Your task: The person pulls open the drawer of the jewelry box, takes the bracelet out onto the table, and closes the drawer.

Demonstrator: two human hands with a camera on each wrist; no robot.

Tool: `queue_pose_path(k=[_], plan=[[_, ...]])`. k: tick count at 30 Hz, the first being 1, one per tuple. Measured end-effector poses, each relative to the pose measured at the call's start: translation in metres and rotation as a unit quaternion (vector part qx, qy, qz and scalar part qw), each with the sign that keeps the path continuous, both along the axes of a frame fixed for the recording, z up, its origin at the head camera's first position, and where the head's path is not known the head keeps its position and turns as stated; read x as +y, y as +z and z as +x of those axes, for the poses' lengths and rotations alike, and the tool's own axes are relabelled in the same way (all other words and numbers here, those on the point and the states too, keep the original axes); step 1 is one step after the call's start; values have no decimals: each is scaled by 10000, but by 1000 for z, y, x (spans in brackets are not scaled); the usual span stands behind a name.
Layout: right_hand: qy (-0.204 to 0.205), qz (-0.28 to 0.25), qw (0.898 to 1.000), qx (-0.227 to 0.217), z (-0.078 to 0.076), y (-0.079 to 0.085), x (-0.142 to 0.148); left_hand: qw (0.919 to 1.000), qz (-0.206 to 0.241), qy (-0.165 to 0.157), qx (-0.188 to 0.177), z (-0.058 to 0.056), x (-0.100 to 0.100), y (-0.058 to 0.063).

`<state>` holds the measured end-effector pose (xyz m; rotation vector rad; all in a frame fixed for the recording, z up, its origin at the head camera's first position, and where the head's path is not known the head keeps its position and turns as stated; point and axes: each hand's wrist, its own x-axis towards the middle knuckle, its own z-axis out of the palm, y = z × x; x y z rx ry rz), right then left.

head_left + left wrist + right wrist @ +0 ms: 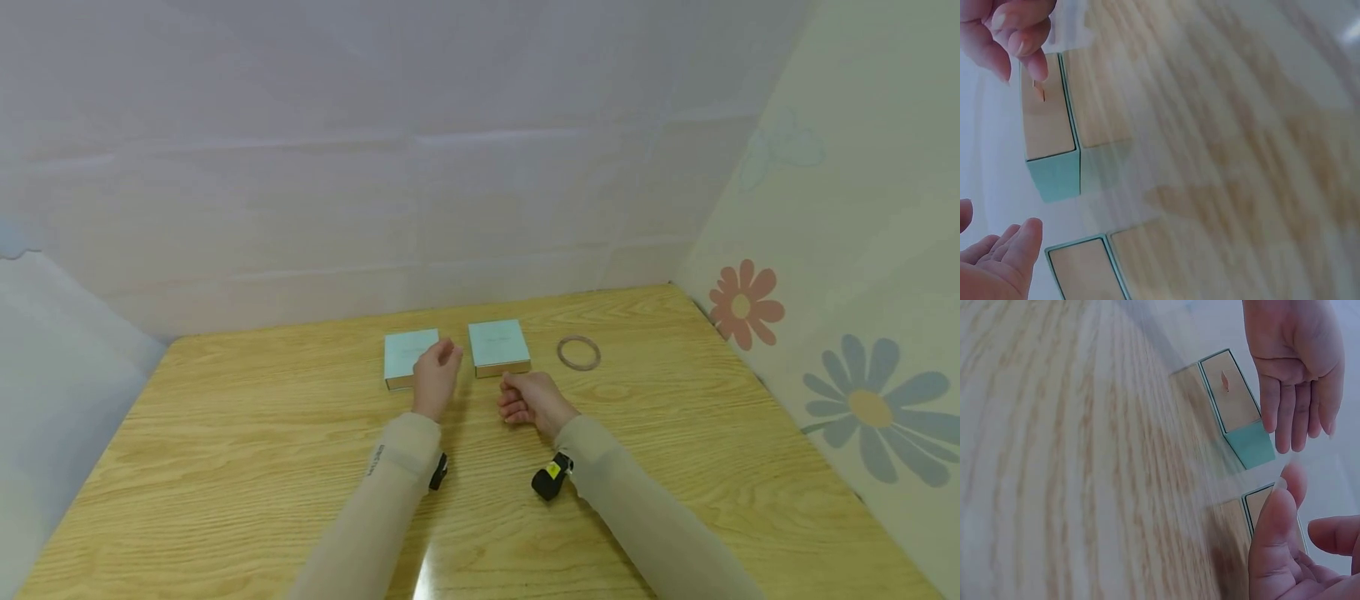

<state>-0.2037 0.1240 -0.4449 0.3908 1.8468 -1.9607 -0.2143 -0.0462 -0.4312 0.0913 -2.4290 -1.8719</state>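
Note:
Two flat, pale-blue boxes lie side by side on the table, the left box (401,354) and the right box (498,343). Their front sides are tan, and a small slit-like tab (1225,381) marks the front of the left box. My left hand (437,379) hovers at the left box's right front corner, with fingers extended and grasping nothing. Just in front of the right box is my right hand (534,402), fingers loosely bent and holding nothing. In the right wrist view its thumb stands apart from the fingers.
To the right of the boxes a thin pinkish bangle (578,353) lies flat on the wooden table (262,458). A pale hanging sheet (337,208) stands behind the table's back edge. Along the right side runs a wall (840,275) with printed flowers. Each wrist carries a small black camera.

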Motion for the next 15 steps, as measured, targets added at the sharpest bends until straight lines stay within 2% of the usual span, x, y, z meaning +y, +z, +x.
queue_pose_path(k=[8, 15], plan=[[-25, 61, 10000, -33, -3, 0, 0, 9999, -90, -124, -9, -4, 5, -8], [-88, 34, 9999, -46, -4, -1, -1, 9993, -299, -177, -106, -6, 9, -10]])
